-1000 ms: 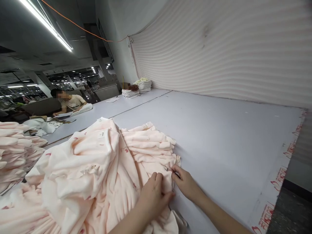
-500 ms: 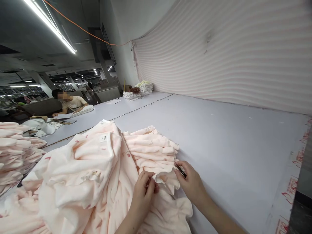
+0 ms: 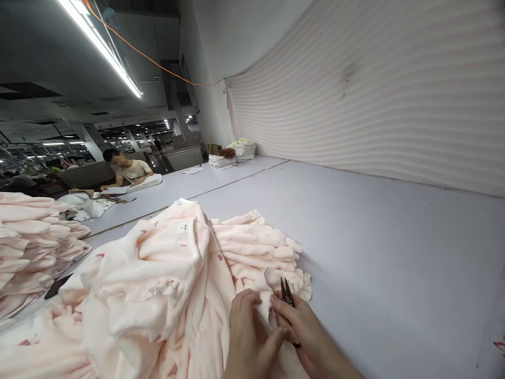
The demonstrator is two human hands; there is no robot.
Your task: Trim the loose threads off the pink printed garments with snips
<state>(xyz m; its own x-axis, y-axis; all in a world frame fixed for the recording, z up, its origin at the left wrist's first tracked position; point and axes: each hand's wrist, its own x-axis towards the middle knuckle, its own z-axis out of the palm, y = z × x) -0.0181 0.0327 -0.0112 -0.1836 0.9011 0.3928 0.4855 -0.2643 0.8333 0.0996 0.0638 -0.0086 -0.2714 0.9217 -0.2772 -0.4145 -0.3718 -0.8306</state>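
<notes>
A pale pink fleece garment [image 3: 158,295] with small darker pink marks and a white neck label lies spread in front of me. My left hand [image 3: 249,334] is closed on its ruffled edge, with the thumb reaching toward my other hand. My right hand [image 3: 310,331] grips black thread snips [image 3: 285,289], blades pointing up and slightly apart. Its thumb and fingertips also meet the cloth at the ruffle. The pinched bit of fabric is partly hidden between the two hands.
More folded pink garments [image 3: 252,242] lie just behind my hands. A tall pink pile [image 3: 31,242] stands at the left. Across the pale table [image 3: 366,252], a co-worker [image 3: 132,171] leans over white cloth. Stacked fabric [image 3: 241,150] stands by the striped wall sheet [image 3: 355,105].
Both hands have moved closer together and nearer to me along the ruffle. The snips have turned from lying low in my right hand to pointing upward. The view has shifted slightly left.
</notes>
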